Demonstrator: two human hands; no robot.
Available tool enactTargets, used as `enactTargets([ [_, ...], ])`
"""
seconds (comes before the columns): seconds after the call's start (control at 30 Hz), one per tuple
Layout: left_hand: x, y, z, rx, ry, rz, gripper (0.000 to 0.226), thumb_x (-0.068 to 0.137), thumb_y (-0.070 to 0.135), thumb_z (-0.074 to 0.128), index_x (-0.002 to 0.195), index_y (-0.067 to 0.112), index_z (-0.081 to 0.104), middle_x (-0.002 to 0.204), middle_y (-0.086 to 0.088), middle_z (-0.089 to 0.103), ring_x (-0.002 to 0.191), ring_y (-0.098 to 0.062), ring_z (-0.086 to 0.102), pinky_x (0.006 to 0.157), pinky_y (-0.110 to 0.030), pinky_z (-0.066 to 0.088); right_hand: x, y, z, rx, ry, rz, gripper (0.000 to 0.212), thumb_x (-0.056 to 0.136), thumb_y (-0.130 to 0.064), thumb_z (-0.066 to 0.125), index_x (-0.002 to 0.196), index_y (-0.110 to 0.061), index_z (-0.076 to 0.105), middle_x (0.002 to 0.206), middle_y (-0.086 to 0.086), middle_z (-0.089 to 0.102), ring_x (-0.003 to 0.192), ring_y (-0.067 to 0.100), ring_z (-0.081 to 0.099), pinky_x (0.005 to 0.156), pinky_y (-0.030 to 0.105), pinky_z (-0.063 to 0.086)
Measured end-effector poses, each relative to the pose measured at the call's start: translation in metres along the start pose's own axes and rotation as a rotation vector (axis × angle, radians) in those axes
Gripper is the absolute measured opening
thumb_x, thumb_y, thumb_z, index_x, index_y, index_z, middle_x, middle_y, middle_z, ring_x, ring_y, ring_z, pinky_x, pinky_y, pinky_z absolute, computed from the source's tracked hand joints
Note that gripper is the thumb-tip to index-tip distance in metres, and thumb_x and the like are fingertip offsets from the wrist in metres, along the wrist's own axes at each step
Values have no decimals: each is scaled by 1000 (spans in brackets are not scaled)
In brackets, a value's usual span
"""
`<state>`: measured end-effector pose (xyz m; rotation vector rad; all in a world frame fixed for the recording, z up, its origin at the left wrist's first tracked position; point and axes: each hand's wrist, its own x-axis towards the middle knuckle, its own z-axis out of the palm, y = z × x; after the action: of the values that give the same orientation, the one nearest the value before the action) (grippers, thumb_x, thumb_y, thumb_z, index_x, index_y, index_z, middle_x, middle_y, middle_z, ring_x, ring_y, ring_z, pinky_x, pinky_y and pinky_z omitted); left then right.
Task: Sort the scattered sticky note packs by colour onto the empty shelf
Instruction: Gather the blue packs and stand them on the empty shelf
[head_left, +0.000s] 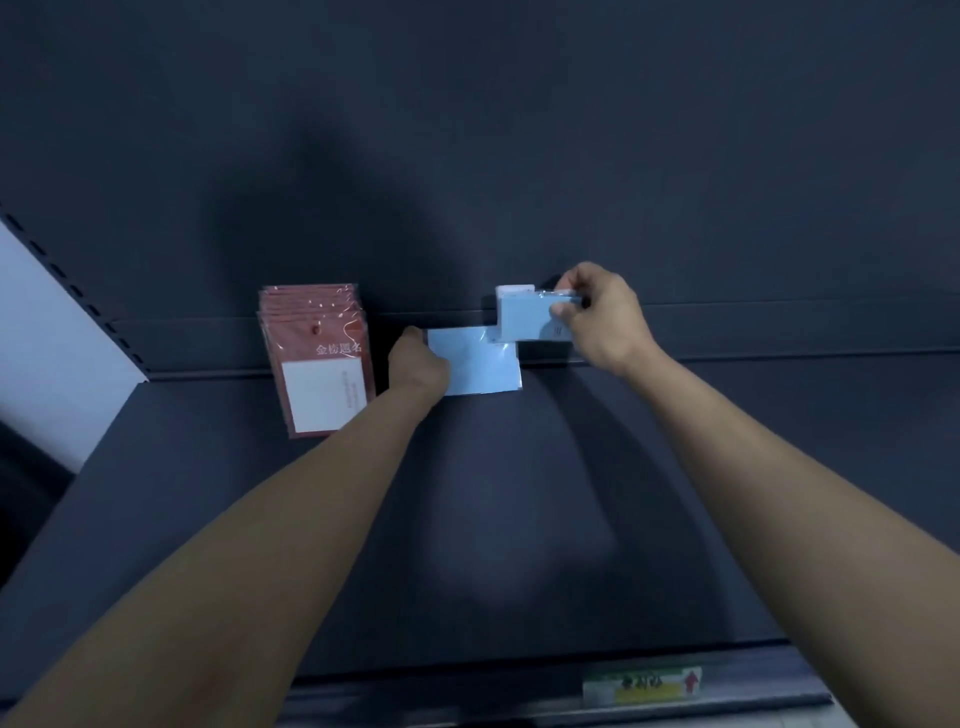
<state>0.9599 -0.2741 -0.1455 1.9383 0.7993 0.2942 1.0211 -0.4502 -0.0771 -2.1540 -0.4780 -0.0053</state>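
A row of red sticky note packs (322, 358) in clear wrap stands leaning at the back left of the dark shelf (519, 493). To its right a light blue pack (483, 364) leans against the back wall, and my left hand (415, 364) grips its left edge. My right hand (602, 317) holds a second light blue pack (527, 317) by its right end, just above and behind the first one, overlapping its top right corner. A white edge shows behind the held pack.
The shelf's dark back panel (519, 156) rises behind the packs. A slotted upright (72, 291) and pale wall are at the left. A price label strip (641, 686) sits on the shelf's front edge.
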Motion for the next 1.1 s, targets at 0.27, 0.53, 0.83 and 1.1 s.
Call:
enactTargets([
  [0.27,1,-5,-1,71,53,103,22,84,2,62,94,7,43,103,-19,62,95,-33,60,67,-26,39,8,15,26,-86,-164,21,11,86,-3,58,82,-13,54,69,-6,51,70,14,46,57,20,37],
  [0.53,-4,-7,-13,250,-4,172,37,80,1,63,109,0,40,107,-22,58,97,-37,59,80,-43,50,5,19,53,-155,-270,98,10,84,-6,62,85,-14,57,81,0,54,71,15,49,49,6,35],
  [0.83,-25,0,-40,398,-37,332,31,83,-8,45,113,-2,47,110,-19,56,98,-33,56,84,-43,49,3,8,74,-225,-255,159,12,78,-4,58,88,-10,55,94,8,56,65,18,49,51,22,41],
  [1.1,-42,7,-65,290,-44,395,25,88,-2,45,109,5,56,103,-13,62,94,-29,58,84,-39,49,-5,-4,81,-467,-122,107,36,87,-5,57,120,-1,43,123,20,44,107,40,52,79,34,41],
])
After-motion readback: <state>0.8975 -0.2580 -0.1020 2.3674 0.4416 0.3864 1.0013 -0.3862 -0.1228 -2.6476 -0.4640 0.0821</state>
